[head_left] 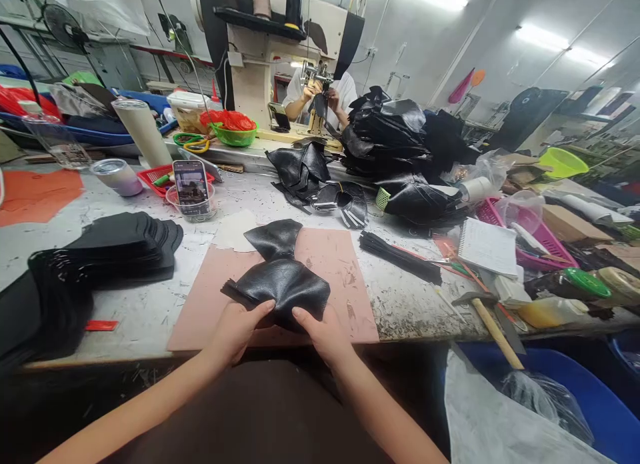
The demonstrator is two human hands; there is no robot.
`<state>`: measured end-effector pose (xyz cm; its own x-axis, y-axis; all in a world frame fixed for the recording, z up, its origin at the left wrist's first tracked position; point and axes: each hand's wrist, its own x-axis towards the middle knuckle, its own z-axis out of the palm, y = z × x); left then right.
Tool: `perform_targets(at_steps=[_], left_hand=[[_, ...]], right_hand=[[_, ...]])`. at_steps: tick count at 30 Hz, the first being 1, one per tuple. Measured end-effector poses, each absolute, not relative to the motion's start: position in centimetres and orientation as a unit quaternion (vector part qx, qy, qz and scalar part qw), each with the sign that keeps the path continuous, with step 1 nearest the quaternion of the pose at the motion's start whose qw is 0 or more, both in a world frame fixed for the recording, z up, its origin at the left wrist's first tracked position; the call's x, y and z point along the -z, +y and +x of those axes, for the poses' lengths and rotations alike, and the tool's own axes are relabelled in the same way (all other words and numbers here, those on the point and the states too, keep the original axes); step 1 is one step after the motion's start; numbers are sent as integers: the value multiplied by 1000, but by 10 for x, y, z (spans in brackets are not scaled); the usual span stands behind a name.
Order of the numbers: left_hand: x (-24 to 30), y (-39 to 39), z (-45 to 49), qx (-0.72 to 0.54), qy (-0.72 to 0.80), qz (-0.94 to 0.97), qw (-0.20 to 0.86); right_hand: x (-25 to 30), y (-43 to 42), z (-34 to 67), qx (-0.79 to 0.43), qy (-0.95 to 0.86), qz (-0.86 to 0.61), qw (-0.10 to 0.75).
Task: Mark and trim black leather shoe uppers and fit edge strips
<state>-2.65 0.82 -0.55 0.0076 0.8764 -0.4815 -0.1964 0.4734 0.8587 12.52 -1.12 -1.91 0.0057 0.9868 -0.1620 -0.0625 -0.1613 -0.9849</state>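
- Your leather (287, 281) is over the mat (345, 271); left hand (241, 329) and right hand (326, 332) both pinch its near side, thumbs on top, probably so it bends evenly.
- Another piece (275, 239) pokes out at 12; can't tell if it's attached.
- Mat's bare at 2 and 8, so there's some room.
- Bench (400, 311) edge's close at 6.
- Stack (125, 247) limits you at 10.
- Hammer (493, 327) handle overhangs at 4.
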Motion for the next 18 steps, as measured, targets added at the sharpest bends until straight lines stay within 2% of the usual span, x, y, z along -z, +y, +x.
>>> perform_targets(at_steps=[8, 18], left_hand=[[10, 10, -29, -412, 554, 306, 655], [6, 10, -29, -422, 494, 200, 733]], right_hand=[[21, -4, 132, -574, -434, -498, 484], [11, -5, 124, -507, -476, -545, 469]])
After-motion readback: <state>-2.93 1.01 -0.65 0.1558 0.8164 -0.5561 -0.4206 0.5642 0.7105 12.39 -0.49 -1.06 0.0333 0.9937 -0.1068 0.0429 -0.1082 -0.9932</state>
